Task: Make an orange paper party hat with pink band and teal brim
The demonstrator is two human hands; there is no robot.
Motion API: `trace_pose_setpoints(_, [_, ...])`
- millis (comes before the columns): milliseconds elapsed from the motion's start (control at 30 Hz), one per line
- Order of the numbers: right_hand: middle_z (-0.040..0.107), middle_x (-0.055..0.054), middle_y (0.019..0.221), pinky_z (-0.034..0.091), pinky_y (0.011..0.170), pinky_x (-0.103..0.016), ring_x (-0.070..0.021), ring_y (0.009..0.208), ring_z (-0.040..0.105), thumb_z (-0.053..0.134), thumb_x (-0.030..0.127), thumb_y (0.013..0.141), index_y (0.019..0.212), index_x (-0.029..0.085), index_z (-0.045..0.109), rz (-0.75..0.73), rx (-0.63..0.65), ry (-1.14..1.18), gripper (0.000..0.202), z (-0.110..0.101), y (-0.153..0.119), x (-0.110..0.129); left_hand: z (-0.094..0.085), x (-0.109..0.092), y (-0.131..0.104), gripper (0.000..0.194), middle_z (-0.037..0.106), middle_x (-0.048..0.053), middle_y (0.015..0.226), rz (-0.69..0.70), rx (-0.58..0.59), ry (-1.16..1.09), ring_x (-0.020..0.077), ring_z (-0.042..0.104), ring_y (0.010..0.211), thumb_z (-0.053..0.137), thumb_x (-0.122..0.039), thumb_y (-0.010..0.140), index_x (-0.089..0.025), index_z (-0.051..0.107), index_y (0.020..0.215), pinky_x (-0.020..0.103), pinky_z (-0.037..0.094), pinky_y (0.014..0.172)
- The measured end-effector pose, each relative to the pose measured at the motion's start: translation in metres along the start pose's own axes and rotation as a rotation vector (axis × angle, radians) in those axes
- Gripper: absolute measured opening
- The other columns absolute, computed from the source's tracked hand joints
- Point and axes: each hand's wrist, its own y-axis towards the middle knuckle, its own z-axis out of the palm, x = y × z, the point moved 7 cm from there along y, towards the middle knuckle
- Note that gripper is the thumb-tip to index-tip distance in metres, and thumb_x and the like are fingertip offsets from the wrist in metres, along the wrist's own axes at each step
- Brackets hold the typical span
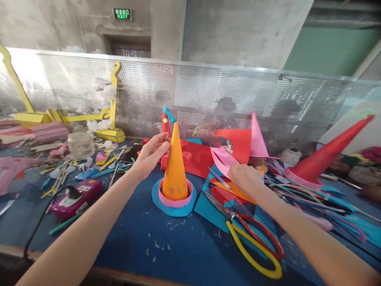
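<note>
Orange cone: upright inside a pink ring on a blue disc.
Left hand: left of the cone, fingers loosely bent and parted; contact with it is unclear.
Right hand: right of the cone, fingers clenched at pink paper; cannot tell whether gripping it.
Scissors: right of the cone, blades ajar.

- Cone: we see smooth, matt paper.
- Brim: matt paper.
- Scissors: bare metal blades; we read the handles as smooth, glossy plastic.
- Power strip: glossy, hard plastic.
- Jar: clear and shiny; we cannot tell glass from plastic.
- Screen: perforated, with a metallic sheen.
- Wall: rough, matt concrete, as we judge it.
</note>
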Motion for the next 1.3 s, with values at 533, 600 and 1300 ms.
trace_pose_setpoints(533, [0.066,-0.015,0.090,0.041,0.064,-0.032,-0.0264,0.079,0.063,0.031,0.025,0.092,0.095,0.016,0.057,0.101,-0.299,0.279,0.027,-0.027,-0.057,-0.061,-0.027,0.001,-0.024,0.034,0.065,0.006,0.098,0.044,-0.247,0.063,0.0182,0.064,0.093,0.065,-0.040,0.082,-0.017,0.059,0.106,0.036,0.053,0.085])
trace_pose_setpoints(600, [0.065,-0.012,0.082,0.039,0.059,-0.031,-0.0252,0.070,0.062,0.030,0.026,0.092,0.099,0.017,0.055,0.105,-0.318,0.306,0.027,-0.021,-0.062,-0.062,-0.012,0.006,-0.029,0.049,0.063,0.010,0.113,-0.013,-0.069,0.112,0.0230,0.060,0.109,0.071,-0.038,0.077,-0.019,0.053,0.118,0.041,0.050,0.093])
trace_pose_setpoints(1300, [0.071,-0.013,0.080,0.042,0.061,-0.032,-0.0255,0.071,0.065,0.039,0.023,0.087,0.098,0.015,0.062,0.154,-0.394,0.397,0.027,0.024,-0.066,-0.082,-0.009,-0.006,-0.048,0.061,0.065,0.010,0.120,-0.228,0.235,0.299,0.0293,0.063,0.110,0.079,-0.032,0.070,-0.020,0.051,0.124,0.049,0.051,0.095])
